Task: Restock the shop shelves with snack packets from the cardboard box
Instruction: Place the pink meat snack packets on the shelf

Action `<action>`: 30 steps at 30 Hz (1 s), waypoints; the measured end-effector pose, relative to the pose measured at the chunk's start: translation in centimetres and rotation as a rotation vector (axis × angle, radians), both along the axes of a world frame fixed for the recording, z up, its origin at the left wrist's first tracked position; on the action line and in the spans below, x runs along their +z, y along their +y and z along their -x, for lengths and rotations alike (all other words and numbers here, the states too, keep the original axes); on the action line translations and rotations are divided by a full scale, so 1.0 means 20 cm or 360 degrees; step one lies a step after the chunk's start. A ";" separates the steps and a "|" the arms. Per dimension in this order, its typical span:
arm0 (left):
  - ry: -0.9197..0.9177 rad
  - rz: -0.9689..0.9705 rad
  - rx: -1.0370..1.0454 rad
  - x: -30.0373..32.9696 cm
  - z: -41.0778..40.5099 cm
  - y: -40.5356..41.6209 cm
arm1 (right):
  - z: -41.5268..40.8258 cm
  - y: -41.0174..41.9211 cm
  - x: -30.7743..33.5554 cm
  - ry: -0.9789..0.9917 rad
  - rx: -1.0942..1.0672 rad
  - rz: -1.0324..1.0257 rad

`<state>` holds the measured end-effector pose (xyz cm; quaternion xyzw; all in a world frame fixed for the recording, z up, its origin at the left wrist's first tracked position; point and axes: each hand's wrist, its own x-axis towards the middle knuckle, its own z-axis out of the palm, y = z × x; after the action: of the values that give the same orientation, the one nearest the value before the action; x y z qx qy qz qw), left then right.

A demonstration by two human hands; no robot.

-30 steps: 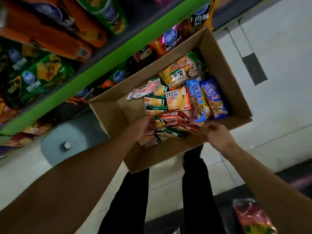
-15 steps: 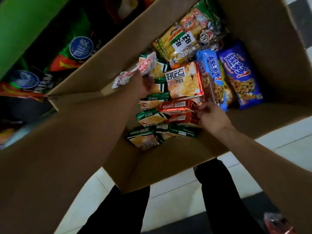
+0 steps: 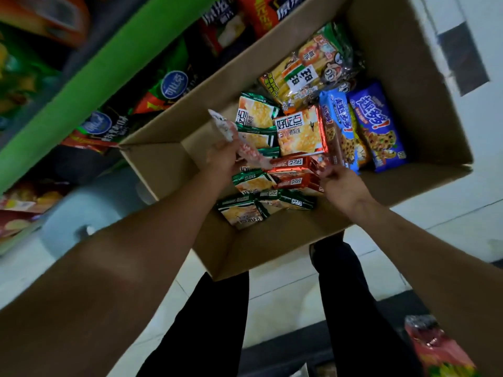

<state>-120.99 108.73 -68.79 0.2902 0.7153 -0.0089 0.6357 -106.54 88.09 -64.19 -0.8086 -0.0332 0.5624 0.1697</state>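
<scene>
An open cardboard box (image 3: 424,110) stands on the floor in front of me, full of snack packets. My left hand (image 3: 221,156) grips a long white and red packet (image 3: 239,142) just above the box's left part. My right hand (image 3: 339,183) pinches the end of a red cracker packet (image 3: 295,165) lying among green cracker packets (image 3: 253,183). Farther back lie an orange-edged cracker packet (image 3: 299,134), two blue cookie packets (image 3: 378,129) and a clear bag of yellow snacks (image 3: 307,74).
A green-edged shelf (image 3: 89,91) runs along the left, with chip bags above and below it. A pale blue stool (image 3: 89,210) stands by the box's left corner. My dark trouser legs are below the box. A red packet (image 3: 441,349) lies at the bottom right.
My left hand has lifted the white and red packet up out of the box. My right hand has moved onto the end of the red cracker packet. The camera has shifted.
</scene>
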 end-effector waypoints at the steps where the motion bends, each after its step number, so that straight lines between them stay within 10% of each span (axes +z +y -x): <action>1: 0.0016 -0.0043 -0.0128 0.11 0.01 -0.02 | -0.02 0.03 0.08 0.0016 0.0005 -0.0031; 19: -0.0878 -0.0262 -0.1198 2.66 -0.28 -0.08 | -0.25 0.28 2.31 0.0783 -0.0770 -0.1072; 30: -0.1009 -0.0753 -0.1033 3.47 0.04 0.08 | -0.10 0.61 3.29 0.0369 -0.0504 -0.1580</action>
<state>-121.78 110.24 0.68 0.6218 0.3428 0.0447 0.7028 -104.50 100.20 1.65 -0.5587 -0.1539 0.5322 0.6172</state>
